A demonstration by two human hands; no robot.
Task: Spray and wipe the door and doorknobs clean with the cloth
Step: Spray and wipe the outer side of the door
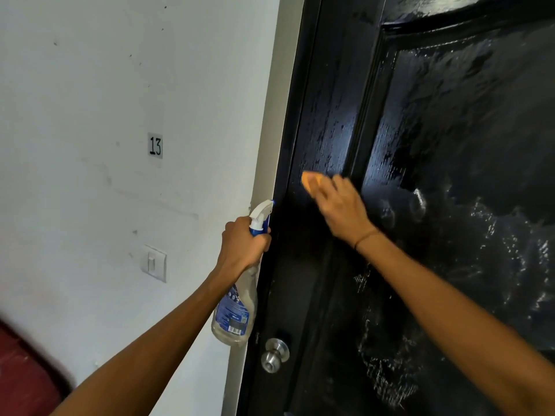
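A glossy black panelled door (450, 145) fills the right half, wet and streaked with foam lower down. My right hand (339, 205) presses an orange cloth (310, 180) flat against the door's left stile, near its edge. My left hand (243, 244) grips the neck of a clear spray bottle (235, 310) with a blue label and white-blue nozzle, held upright beside the door frame. A silver round doorknob (274, 354) sits low on the door's left edge, below both hands.
A white wall (105, 85) spans the left, with a small "13" sign (155, 145) and a light switch (153, 262). Something dark red (21, 370) shows at the bottom left corner.
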